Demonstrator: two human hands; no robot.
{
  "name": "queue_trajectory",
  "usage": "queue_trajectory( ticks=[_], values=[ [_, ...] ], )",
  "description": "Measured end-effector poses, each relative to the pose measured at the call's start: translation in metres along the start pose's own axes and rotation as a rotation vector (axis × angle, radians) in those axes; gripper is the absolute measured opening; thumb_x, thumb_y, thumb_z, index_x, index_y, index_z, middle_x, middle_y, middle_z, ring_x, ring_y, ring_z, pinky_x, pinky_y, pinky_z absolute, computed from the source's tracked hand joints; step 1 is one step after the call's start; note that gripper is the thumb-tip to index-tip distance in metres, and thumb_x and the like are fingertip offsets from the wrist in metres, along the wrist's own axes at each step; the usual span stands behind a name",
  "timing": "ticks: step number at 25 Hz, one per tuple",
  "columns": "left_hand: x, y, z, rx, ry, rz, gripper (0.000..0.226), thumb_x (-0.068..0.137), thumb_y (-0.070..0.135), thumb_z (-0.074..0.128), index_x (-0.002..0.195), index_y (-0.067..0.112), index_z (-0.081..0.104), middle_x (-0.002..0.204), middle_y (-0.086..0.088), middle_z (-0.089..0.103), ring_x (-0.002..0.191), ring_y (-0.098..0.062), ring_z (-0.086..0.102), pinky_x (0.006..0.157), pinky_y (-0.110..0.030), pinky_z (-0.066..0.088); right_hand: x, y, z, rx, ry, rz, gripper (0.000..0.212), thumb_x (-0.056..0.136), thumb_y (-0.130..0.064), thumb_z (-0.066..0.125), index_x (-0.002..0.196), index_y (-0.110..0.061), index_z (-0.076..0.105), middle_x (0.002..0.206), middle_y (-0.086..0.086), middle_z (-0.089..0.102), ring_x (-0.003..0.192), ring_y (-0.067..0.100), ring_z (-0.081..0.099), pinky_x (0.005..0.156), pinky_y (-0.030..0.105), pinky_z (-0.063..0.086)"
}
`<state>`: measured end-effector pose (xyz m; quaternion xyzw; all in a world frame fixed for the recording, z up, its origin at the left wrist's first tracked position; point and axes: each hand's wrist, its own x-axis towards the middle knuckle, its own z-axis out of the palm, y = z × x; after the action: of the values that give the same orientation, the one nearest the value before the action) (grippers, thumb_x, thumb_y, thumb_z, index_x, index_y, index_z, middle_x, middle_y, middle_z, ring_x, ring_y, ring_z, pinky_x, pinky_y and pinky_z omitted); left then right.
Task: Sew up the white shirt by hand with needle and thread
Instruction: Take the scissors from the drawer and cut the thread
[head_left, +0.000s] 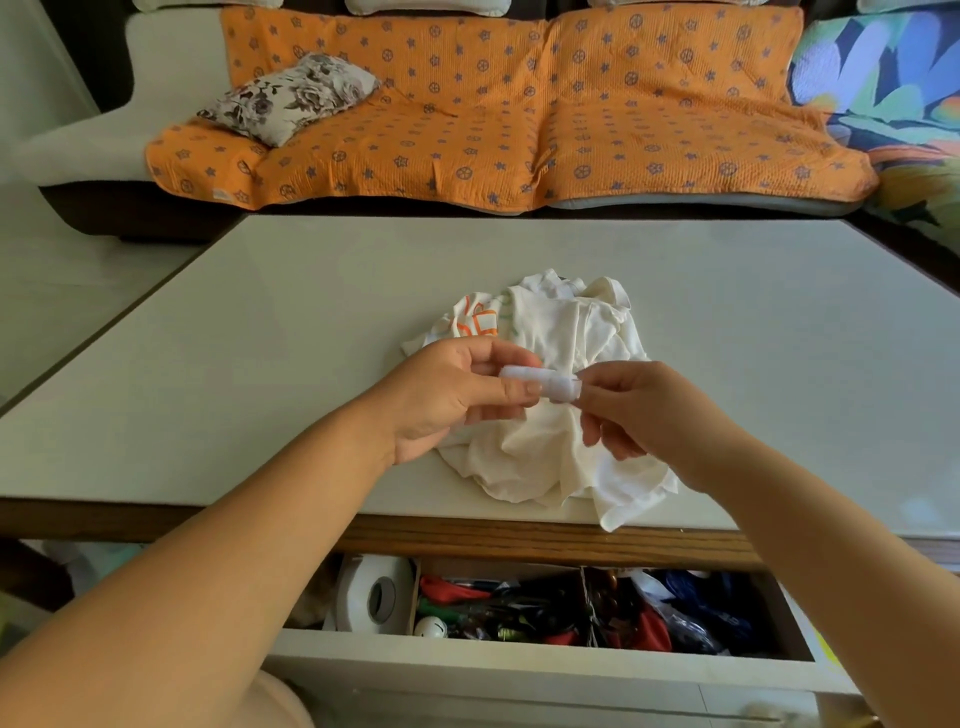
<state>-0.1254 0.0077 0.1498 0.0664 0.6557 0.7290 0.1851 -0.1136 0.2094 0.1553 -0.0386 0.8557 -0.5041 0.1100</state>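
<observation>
Left hand (447, 389) grips clear plastic tube (535, 382), right hand (639, 410) pinches its cap end, above white shirt (561, 322). Risk: cap pops suddenly, contents (likely needles) spill into shirt folds or open drawer (519, 670).

The clear tube (540, 382) is covered at both ends by the left hand (457, 395) and right hand (639, 410) that pinch it, and what it holds is too blurred to tell. The hands hide the middle of the shirt (561, 332), and both forearms run off the lower edges. The back of the drawer (519, 657) lies hidden under the table (260, 364), its dark jumble cannot be made out, and the sofa (467, 104) is cut off at the top.
</observation>
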Motion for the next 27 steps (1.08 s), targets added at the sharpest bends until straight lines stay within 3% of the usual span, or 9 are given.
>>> queue_trajectory(
  ticks=[2,5,8,11,16,20,22,25,27],
  values=[
    [0.004,-0.004,0.005,-0.062,0.1,0.016,0.024,0.074,0.003,0.074,0.095,0.012,0.068,0.097,-0.006,0.072,0.089,-0.015,0.069,0.075,-0.021,0.057,-0.005,0.0,0.009,0.022,-0.065,0.006,0.018,0.093,-0.025,0.065,0.077,-0.022,0.074,0.057,0.002,0.064,0.039,0.01,0.044,0.041,0.014,0.034],
    [0.006,-0.008,0.008,0.415,0.246,0.16,0.022,0.078,0.007,0.079,0.094,0.019,0.07,0.096,0.002,0.073,0.089,-0.008,0.069,0.077,-0.016,0.054,-0.012,-0.007,0.015,-0.071,-0.09,-0.049,0.015,0.093,-0.028,0.064,0.085,-0.022,0.074,0.054,0.0,0.066,0.038,0.01,0.049,0.042,0.012,0.037],
    [0.002,-0.005,0.008,0.657,0.147,0.18,0.021,0.077,0.014,0.081,0.093,0.023,0.071,0.094,0.002,0.073,0.084,-0.007,0.067,0.078,-0.017,0.054,-0.007,-0.008,0.008,-0.205,0.071,-0.132,0.013,0.092,-0.032,0.063,0.084,-0.025,0.072,0.051,-0.005,0.062,0.038,0.001,0.047,0.045,0.011,0.038],
    [-0.002,-0.003,0.002,0.549,0.035,0.109,0.021,0.08,0.007,0.077,0.094,0.022,0.07,0.098,0.0,0.074,0.092,-0.01,0.069,0.086,-0.022,0.055,0.004,0.003,0.002,-0.21,0.123,-0.082,0.012,0.092,-0.028,0.063,0.084,-0.026,0.072,0.055,-0.008,0.061,0.041,0.0,0.044,0.046,0.011,0.037],
    [0.0,-0.011,0.004,-0.124,0.092,-0.092,0.022,0.082,-0.007,0.067,0.096,0.01,0.066,0.09,-0.005,0.072,0.081,-0.012,0.07,0.07,-0.019,0.057,-0.002,0.013,0.015,0.232,-0.177,0.09,0.015,0.092,-0.025,0.065,0.091,-0.014,0.074,0.064,0.003,0.064,0.05,0.013,0.053,0.048,0.021,0.039],
    [0.001,-0.018,0.007,0.383,0.278,0.066,0.021,0.078,0.007,0.079,0.093,0.017,0.069,0.093,0.002,0.071,0.086,-0.008,0.067,0.074,-0.016,0.053,-0.01,0.004,0.024,0.135,-0.095,0.033,0.017,0.093,-0.027,0.065,0.087,-0.014,0.074,0.061,0.002,0.068,0.044,0.011,0.057,0.043,0.018,0.039],
    [-0.001,-0.015,0.007,0.559,0.24,0.1,0.021,0.077,0.015,0.082,0.092,0.023,0.07,0.094,0.004,0.072,0.091,-0.009,0.067,0.082,-0.021,0.054,-0.009,0.0,0.021,0.001,0.024,-0.043,0.017,0.092,-0.029,0.065,0.082,-0.018,0.072,0.056,-0.003,0.066,0.041,0.006,0.052,0.044,0.015,0.038],
    [-0.003,-0.009,0.001,0.575,0.112,0.046,0.023,0.077,0.01,0.081,0.093,0.023,0.071,0.095,0.003,0.074,0.094,-0.012,0.069,0.088,-0.027,0.056,0.0,0.004,0.013,-0.131,0.165,-0.082,0.016,0.09,-0.031,0.065,0.078,-0.023,0.072,0.05,-0.009,0.06,0.039,0.002,0.044,0.053,0.018,0.041],
    [-0.004,-0.007,0.0,0.384,0.045,-0.018,0.023,0.079,0.001,0.076,0.095,0.017,0.07,0.095,-0.001,0.075,0.092,-0.012,0.07,0.088,-0.027,0.056,0.004,0.01,0.009,-0.098,0.111,-0.006,0.015,0.09,-0.029,0.065,0.081,-0.021,0.073,0.052,-0.009,0.059,0.04,0.003,0.042,0.053,0.02,0.039]
  ],
)
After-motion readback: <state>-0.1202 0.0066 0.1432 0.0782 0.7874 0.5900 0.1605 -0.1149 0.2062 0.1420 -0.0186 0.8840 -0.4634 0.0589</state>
